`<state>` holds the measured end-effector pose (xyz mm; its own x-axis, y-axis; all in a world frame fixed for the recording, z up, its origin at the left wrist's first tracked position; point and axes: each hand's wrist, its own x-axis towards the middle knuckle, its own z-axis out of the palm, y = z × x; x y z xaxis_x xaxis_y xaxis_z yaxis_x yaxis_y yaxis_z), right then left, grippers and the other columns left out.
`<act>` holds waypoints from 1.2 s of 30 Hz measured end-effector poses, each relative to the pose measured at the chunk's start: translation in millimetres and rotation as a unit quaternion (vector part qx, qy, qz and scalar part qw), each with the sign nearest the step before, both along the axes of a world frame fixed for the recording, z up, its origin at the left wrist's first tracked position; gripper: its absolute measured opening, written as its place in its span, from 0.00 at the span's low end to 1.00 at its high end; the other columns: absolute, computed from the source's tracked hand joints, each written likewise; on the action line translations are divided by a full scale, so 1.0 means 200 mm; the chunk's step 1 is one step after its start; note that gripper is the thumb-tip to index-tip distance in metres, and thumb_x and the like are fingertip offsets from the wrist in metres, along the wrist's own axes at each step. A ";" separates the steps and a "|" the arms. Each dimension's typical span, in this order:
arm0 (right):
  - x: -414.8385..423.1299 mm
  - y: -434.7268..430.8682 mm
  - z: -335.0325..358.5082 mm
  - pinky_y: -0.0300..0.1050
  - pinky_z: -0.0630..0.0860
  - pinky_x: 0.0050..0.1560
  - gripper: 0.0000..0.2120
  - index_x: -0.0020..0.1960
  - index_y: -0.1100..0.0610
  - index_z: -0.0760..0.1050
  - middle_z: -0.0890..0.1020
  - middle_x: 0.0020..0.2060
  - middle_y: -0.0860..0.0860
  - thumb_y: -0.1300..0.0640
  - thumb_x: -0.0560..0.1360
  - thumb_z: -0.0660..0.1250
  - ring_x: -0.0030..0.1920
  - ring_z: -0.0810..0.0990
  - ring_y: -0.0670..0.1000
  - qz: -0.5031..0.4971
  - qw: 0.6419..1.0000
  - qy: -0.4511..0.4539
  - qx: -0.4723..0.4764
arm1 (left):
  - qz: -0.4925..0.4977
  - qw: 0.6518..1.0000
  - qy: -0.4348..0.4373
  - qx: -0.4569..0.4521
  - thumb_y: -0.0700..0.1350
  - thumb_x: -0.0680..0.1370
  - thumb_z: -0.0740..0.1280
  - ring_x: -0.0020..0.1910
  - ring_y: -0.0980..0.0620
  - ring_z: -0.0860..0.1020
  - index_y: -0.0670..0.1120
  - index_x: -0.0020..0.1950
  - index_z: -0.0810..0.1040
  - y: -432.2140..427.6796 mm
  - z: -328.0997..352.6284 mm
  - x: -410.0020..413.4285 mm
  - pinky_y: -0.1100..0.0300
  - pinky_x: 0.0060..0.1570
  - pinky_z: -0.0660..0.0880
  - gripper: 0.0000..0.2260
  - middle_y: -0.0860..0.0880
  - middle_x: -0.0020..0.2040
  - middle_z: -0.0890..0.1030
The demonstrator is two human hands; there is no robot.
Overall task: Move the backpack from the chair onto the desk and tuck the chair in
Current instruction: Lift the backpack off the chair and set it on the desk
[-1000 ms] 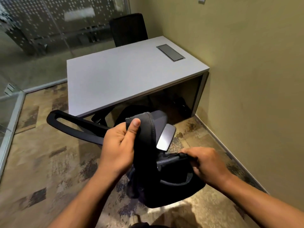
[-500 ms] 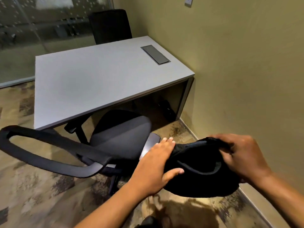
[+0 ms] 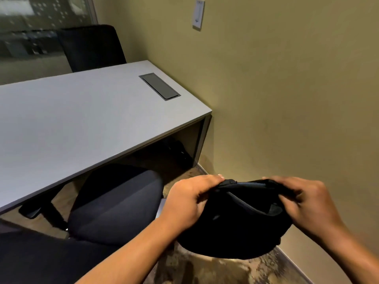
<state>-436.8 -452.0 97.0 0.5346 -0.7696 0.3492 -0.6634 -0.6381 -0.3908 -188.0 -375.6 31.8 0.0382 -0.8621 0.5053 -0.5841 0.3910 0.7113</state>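
- Step in hand: carrying the backpack (image 3: 235,224) from chair to desk. It is off the chair (image 3: 114,203) and held in the air, right of the seat, below the desk's near right corner, close to the wall (image 3: 287,99).
- Left hand (image 3: 188,203): fingers clenched on the top edge of the pack, left end.
- Right hand (image 3: 305,203): fingers curled over the same edge, right end. Pack hangs between the two grips, body sagging below.
- Desk (image 3: 82,124) top is bare apart from a flush cable hatch (image 3: 159,86) near the far right edge, so there is plenty of landing room.
- Next move, my read: lift the pack above the near edge, swing left, set it down on the top. Then push the chair in; its seat sits only partly under the near edge.
- Risk: a loose strap could snag the desk corner on the way up.
- Hard to see: pack is near-black, so zips and straps barely read. Right hand is motion-blurred. Chair back and base are mostly cut off at lower left. A second chair (image 3: 92,46) stands behind the far edge, bottom half hidden by the desk.
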 end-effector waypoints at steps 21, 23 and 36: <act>0.02 -1.31 -0.15 0.39 0.69 0.65 0.39 0.74 0.48 0.62 0.70 0.71 0.45 0.38 0.68 0.72 0.68 0.72 0.49 0.295 0.946 -0.080 0.105 | 0.085 0.995 0.009 0.048 0.49 0.81 0.63 0.43 0.55 0.82 0.53 0.51 0.82 -0.97 0.31 0.06 0.60 0.41 0.76 0.08 0.55 0.41 0.83; 0.03 -1.45 -0.21 0.43 0.69 0.66 0.37 0.74 0.47 0.61 0.65 0.75 0.51 0.44 0.70 0.73 0.70 0.70 0.54 0.338 0.939 -0.059 0.035 | 0.118 0.992 0.014 0.040 0.49 0.80 0.64 0.44 0.56 0.83 0.54 0.51 0.82 -1.07 0.32 0.07 0.59 0.43 0.77 0.07 0.56 0.42 0.84; 0.50 -2.14 -0.06 0.50 0.77 0.56 0.14 0.63 0.59 0.76 0.75 0.67 0.55 0.62 0.78 0.62 0.62 0.78 0.54 0.395 0.898 -0.097 -0.164 | 0.216 0.970 0.110 0.031 0.45 0.79 0.66 0.48 0.55 0.83 0.49 0.50 0.85 -1.61 0.38 0.42 0.53 0.50 0.79 0.08 0.55 0.47 0.86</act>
<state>-336.1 -879.7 85.5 0.7732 -0.0144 0.6340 0.1088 -0.9819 -0.1551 -103.3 -698.1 108.5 0.5031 -0.7700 0.3925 -0.5161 0.0966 0.8510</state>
